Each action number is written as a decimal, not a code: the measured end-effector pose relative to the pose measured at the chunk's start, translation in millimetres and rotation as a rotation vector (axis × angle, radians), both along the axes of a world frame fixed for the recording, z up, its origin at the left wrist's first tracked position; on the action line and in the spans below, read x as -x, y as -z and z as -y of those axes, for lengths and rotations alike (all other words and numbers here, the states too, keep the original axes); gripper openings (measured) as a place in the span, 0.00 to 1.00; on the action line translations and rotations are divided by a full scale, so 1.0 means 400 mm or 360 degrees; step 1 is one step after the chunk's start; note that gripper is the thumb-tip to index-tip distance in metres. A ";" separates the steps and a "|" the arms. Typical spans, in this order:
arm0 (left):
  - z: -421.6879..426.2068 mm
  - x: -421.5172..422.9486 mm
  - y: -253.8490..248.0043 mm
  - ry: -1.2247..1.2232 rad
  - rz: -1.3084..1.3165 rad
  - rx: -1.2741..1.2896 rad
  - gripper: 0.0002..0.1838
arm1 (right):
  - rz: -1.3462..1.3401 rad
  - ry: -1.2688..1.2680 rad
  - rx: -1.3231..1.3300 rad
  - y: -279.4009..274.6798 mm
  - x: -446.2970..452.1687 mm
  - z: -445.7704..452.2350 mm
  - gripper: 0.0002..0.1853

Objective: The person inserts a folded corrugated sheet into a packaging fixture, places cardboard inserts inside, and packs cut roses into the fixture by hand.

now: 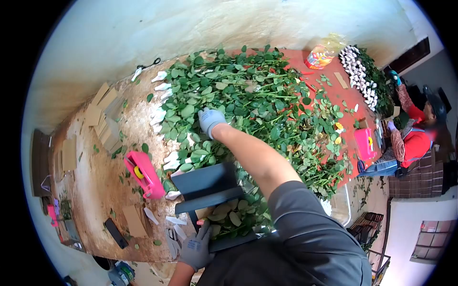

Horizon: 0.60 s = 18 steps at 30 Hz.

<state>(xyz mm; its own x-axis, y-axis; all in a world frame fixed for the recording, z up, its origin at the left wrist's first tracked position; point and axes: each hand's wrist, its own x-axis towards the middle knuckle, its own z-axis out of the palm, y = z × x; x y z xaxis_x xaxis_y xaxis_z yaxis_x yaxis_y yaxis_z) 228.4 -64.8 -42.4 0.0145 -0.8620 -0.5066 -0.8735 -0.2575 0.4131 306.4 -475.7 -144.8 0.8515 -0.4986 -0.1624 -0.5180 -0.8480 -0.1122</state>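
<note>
My left hand (195, 248), in a grey glove, lies at the near edge beside the dark holder (205, 183), its fingers at a small pink-red thing and brown card; how they close is unclear. Leafy stems (234, 214) lie in the holder. My right hand (211, 120), also gloved in grey, reaches over the large heap of green leafy stems (253, 95); its fingertips are partly lost against the leaves. White-wrapped heads (157, 117) line the left side of the heap.
A pink tape dispenser (145, 176), a phone (116, 233) and cardboard pieces (107, 128) lie on the left. Scissors (155, 62) rest near the wall. At the right, a co-worker (415, 138) stands by another pink dispenser (364, 143) and wrapped bunches (358, 76).
</note>
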 end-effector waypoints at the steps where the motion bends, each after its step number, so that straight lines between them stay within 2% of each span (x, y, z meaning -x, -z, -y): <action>1: 0.004 -0.001 -0.007 0.0013 0.0027 -0.0032 0.44 | -0.0011 0.0024 0.0041 0.010 -0.003 -0.002 0.16; 5: 0.012 -0.003 -0.017 0.0029 0.0053 -0.0057 0.43 | -0.0072 -0.0121 0.0156 0.023 -0.011 0.016 0.13; 8: -0.001 -0.001 0.000 0.0022 0.0043 -0.0022 0.43 | -0.0001 -0.0336 0.0284 -0.130 0.019 0.069 0.11; 9: -0.001 -0.001 -0.005 0.0003 0.0034 -0.0017 0.43 | 0.0010 -0.0265 0.0237 -0.156 -0.003 0.117 0.12; 10: 0.008 -0.006 -0.014 0.0003 0.0001 -0.0108 0.46 | 0.0240 -0.0285 0.0355 -0.168 -0.016 0.175 0.13; 12: 0.013 -0.007 -0.020 -0.0020 -0.0038 -0.0182 0.48 | 0.0434 0.0001 0.0447 -0.321 -0.017 0.222 0.14; 13: 0.010 -0.006 -0.019 -0.0032 -0.0042 -0.0185 0.48 | 0.0720 0.0020 0.0443 -0.390 -0.002 0.229 0.15; 15: 0.007 -0.010 -0.020 -0.0058 -0.0050 -0.0173 0.48 | 0.0924 -0.0049 0.0444 -0.481 0.011 0.242 0.17; 17: -0.003 -0.009 -0.024 0.0032 0.0045 -0.0025 0.43 | 0.0724 -0.0020 0.0555 -0.578 0.032 0.220 0.14; 18: -0.012 -0.008 -0.018 0.0021 0.0042 -0.0016 0.43 | 0.0861 -0.0026 0.0590 -0.602 0.043 0.219 0.15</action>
<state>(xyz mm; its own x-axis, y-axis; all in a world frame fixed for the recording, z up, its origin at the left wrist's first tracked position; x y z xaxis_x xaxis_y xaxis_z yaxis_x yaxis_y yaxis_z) 231.6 -60.1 -35.0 0.0169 -0.8571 -0.5149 -0.8875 -0.2501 0.3871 289.1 -563.3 96.2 0.7727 -0.4258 0.4708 -0.4574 -0.8877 -0.0523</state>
